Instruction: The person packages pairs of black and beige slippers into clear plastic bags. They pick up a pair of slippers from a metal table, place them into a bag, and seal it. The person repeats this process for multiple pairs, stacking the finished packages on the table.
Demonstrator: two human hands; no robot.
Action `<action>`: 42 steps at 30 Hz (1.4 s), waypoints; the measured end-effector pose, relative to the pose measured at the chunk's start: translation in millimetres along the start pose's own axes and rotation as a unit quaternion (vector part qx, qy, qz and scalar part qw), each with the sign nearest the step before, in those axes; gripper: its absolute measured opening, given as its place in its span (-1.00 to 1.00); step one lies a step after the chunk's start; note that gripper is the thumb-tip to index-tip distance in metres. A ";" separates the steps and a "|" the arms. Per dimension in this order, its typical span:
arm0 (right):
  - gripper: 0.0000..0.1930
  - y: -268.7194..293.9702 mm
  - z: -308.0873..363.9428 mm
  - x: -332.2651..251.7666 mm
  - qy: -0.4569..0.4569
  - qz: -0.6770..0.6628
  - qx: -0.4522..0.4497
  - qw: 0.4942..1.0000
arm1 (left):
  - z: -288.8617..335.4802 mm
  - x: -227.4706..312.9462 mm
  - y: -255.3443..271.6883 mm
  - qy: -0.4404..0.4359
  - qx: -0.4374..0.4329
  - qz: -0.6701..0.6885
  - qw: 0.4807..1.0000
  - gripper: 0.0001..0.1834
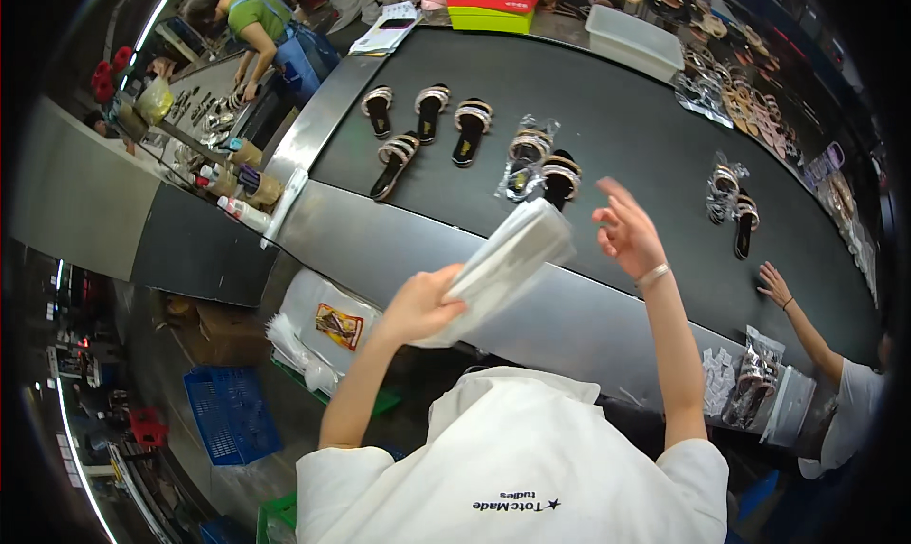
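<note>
My left hand (423, 307) is closed on a stack of whitish see-through plastic bags (517, 255), held tilted above the metal front edge of the belt. To its right, my right hand (626, 231) is raised with its fingers apart and nothing in it. Just beyond the bags, a black slide sandal (560, 178) with sparkly straps lies on the dark belt (380, 231). Beside it is a sandal in a plastic bag (527, 157). Several unbagged sandals, such as this slide (471, 129), lie farther left.
At the right, a co-worker's hand (776, 286) reaches over the belt near a bagged sandal (723, 185) and a loose one (746, 225). A white bin (636, 41) and shoe boxes (492, 3) stand along the far side. A blue crate (231, 414) sits at lower left.
</note>
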State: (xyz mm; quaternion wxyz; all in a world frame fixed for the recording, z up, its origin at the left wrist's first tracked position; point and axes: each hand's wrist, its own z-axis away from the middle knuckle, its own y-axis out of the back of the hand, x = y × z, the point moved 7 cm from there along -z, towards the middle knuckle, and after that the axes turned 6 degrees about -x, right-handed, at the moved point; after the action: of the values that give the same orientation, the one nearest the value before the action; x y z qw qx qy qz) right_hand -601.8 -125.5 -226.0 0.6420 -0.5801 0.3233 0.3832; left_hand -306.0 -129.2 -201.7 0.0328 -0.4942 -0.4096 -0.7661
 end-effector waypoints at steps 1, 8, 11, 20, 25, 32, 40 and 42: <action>-0.64 -25.0 0.0 -13.2 0.058 0.111 -0.025 0.992 | 5.8 -6.1 19.3 -0.007 0.017 -0.028 0.999 -0.52; -0.24 -223.3 -39.1 65.3 0.100 0.670 -0.301 0.672 | -22.9 1.1 57.7 -0.029 -0.101 -0.424 0.900 -0.68; -0.32 -206.1 -80.7 96.6 -0.035 0.601 -0.233 0.763 | -13.5 10.4 88.5 -0.155 0.088 -0.415 0.892 -0.57; -0.58 -160.4 -73.3 142.3 -0.077 0.255 -0.047 0.963 | 10.7 -155.3 18.6 -0.003 0.232 0.461 0.856 -0.05; -0.61 -160.7 -69.7 168.9 -0.076 0.005 -0.024 0.997 | -16.2 -130.9 -28.2 -0.045 0.142 0.609 0.779 -0.04; -0.69 -161.4 -63.7 145.0 -0.047 0.031 -0.014 0.998 | 4.5 -132.5 -25.6 -0.087 0.053 0.855 0.509 -0.12; -0.61 -203.2 -61.6 81.4 -0.012 0.004 -0.120 0.993 | 120.8 -219.1 35.1 0.020 0.423 0.604 0.675 -0.21; -0.61 -203.8 -68.3 75.7 -0.046 0.065 -0.158 0.984 | 129.1 -200.5 44.3 -0.002 0.437 0.511 0.740 -0.16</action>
State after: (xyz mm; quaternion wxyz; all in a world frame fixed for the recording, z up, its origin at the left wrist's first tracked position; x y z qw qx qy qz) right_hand -385.4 -191.2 -197.9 0.5298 -0.6337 0.2659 0.4970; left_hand -89.5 -144.4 -309.8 0.6308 -0.5620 -0.3858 -0.3706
